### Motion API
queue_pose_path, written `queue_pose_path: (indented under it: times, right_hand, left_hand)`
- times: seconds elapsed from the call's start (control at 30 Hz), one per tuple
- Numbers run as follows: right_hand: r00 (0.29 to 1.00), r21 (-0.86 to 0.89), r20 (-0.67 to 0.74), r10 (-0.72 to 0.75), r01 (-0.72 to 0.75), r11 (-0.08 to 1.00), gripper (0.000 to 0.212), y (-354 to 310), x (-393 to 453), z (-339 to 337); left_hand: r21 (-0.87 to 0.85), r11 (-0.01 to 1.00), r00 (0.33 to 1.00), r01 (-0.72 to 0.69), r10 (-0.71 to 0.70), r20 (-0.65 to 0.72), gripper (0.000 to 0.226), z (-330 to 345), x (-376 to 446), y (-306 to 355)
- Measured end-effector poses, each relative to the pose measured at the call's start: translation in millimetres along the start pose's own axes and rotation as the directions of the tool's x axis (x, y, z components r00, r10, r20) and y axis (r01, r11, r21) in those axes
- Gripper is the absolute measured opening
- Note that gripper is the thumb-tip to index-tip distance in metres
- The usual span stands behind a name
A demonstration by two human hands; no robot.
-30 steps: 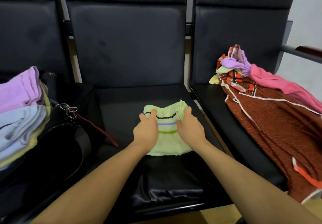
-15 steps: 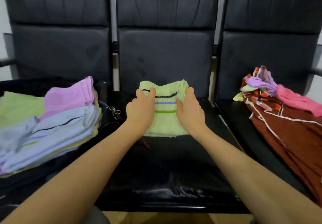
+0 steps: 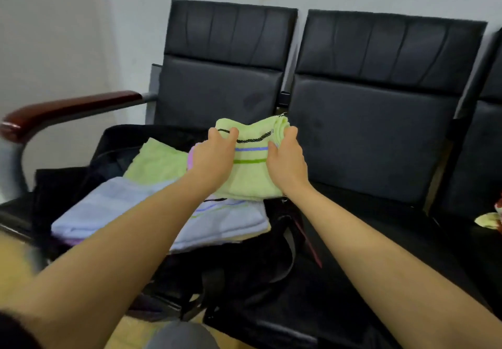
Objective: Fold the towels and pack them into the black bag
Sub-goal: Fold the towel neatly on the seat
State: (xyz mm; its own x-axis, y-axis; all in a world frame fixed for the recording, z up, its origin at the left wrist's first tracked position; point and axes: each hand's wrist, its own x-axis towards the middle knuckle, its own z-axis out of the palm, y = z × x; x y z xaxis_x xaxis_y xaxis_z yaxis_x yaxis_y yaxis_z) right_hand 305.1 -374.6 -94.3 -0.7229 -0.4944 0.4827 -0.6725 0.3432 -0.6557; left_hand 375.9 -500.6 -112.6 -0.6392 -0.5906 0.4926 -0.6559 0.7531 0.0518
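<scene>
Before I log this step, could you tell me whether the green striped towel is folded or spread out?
Folded: the green striped towel is a compact rectangle with stacked layers at its right edge, gripped by the left hand and right hand.

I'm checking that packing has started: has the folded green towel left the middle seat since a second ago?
Yes. The green towel, gripped by the left hand and right hand, has moved left off the middle seat, over the stack in the black bag.

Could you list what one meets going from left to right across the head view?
Wooden armrest → black bag → pale blue folded towel → left hand → green striped towel held by both hands → right hand → middle seat → scrap of cloth.
</scene>
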Motion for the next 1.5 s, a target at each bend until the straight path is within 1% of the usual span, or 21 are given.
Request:
queue_pose_path:
  times: [0.1,0.23,0.33,0.53,0.6,0.63,0.7,0.77,0.8,0.83,0.87,0.93,0.97,1.03,1.07,1.1,1.17,1.2,1.33,1.43,1.5]
  right_hand:
    - [0.997,0.025,0.074,-0.037,0.036,0.999,0.03,-19,16,42]
    - [0.986,0.097,0.136,-0.099,0.087,0.991,0.014,-41,39,96]
    - [0.98,0.191,0.187,-0.072,0.035,0.981,0.016,-54,56,139]
    - [0.962,0.275,0.266,-0.064,-0.012,0.961,0.017,-66,68,210]
    - [0.955,0.216,0.296,-0.024,-0.042,0.975,0.02,-61,65,232]
    - [0.947,0.16,0.321,0.015,-0.07,0.985,0.021,-57,62,242]
    - [0.928,-0.012,0.351,0.123,-0.127,0.992,0.03,-46,56,259]
    - [0.932,-0.143,0.323,0.163,-0.123,0.982,0.041,-36,53,267]
    - [0.95,-0.195,0.284,0.129,-0.074,0.978,0.044,-33,52,269]
    - [0.971,-0.258,0.236,0.044,0.019,0.966,0.049,-30,52,271]
    - [0.978,-0.336,0.186,-0.09,0.149,0.93,0.058,-27,52,271]
    - [0.911,-0.441,0.127,-0.393,0.407,0.8,0.08,-23,56,276]
    - [0.859,-0.448,0.154,-0.488,0.501,0.741,0.084,-21,57,278]
    - [0.768,-0.471,0.31,-0.56,0.636,0.611,0.075,-17,58,279]
    - [0.747,-0.47,0.39,-0.539,0.664,0.581,0.07,-14,60,279]
    - [0.757,-0.462,0.47,-0.454,0.649,0.604,0.067,-11,61,279]
    - [0.802,-0.476,0.557,-0.215,0.52,0.709,0.07,-2,67,280]
    - [0.809,-0.49,0.569,-0.146,0.476,0.73,0.072,0,69,281]
    - [0.808,-0.452,0.583,-0.084,0.408,0.793,0.07,2,70,283]
    - [0.832,-0.365,0.545,-0.098,0.341,0.867,0.062,-5,69,272]
    - [0.856,-0.328,0.503,-0.121,0.319,0.889,0.056,-11,67,258]
  left_hand:
    - [0.007,0.999,0.999,0.037,-0.037,0.021,0.039,12,14,-48]
    - [0.039,0.997,0.998,0.062,-0.063,0.031,0.036,30,33,-103]
    - [0.063,0.994,0.994,0.093,-0.097,0.055,0.038,43,49,-139]
    - [0.195,0.976,0.992,0.099,-0.111,0.052,0.062,82,67,-195]
    - [0.314,0.948,0.999,0.049,-0.05,-0.007,0.062,101,64,-208]
    - [0.395,0.919,0.998,0.001,0.023,-0.054,0.057,107,62,-211]
    - [0.527,0.846,0.996,-0.088,0.084,0.03,0.047,121,58,-210]
    - [0.527,0.838,0.986,-0.137,0.166,-0.008,0.041,128,57,-210]
    - [0.468,0.865,0.978,-0.183,0.208,-0.002,0.041,130,59,-211]
    - [0.411,0.884,0.973,-0.223,0.225,0.045,0.044,136,60,-214]
    - [0.367,0.902,0.973,-0.228,0.224,0.054,0.05,143,60,-219]
    - [0.331,0.925,0.982,-0.188,0.178,0.06,0.057,149,59,-224]
    - [0.326,0.93,0.986,-0.168,0.153,0.071,0.057,154,59,-229]
    - [0.333,0.933,0.981,-0.138,0.082,0.177,0.057,158,60,-236]
    - [0.327,0.938,0.979,-0.112,0.049,0.197,0.058,158,61,-238]
    - [0.329,0.939,0.979,-0.095,0.029,0.201,0.06,158,63,-239]
    - [0.303,0.95,0.977,-0.069,0.003,0.215,0.064,161,64,-241]
    - [0.282,0.958,0.974,-0.057,-0.009,0.227,0.065,161,64,-241]
    - [0.242,0.969,0.961,-0.041,-0.028,0.275,0.068,154,62,-236]
    - [0.178,0.984,0.948,-0.01,-0.047,0.315,0.065,138,57,-222]
    - [0.104,0.994,0.958,0.018,-0.047,0.284,0.06,125,52,-211]
